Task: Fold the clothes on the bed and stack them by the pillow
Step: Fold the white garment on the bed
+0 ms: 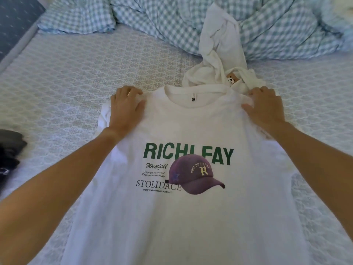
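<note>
Left hand (125,106) and right hand (264,106) pinch the shoulders of a white printed T-shirt (183,217) spread on the bed (57,83); folding its sides inward likely comes next.

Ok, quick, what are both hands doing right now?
Left hand: grips the T-shirt at its shoulder.
Right hand: grips the other shoulder.

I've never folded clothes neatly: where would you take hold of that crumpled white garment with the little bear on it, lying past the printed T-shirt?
Probably the long bunched part of the crumpled white garment, which runs up toward the checked duvet. Reach from above, over the T-shirt. That end stands free, so lifting it should let the rest hang straight.
</note>
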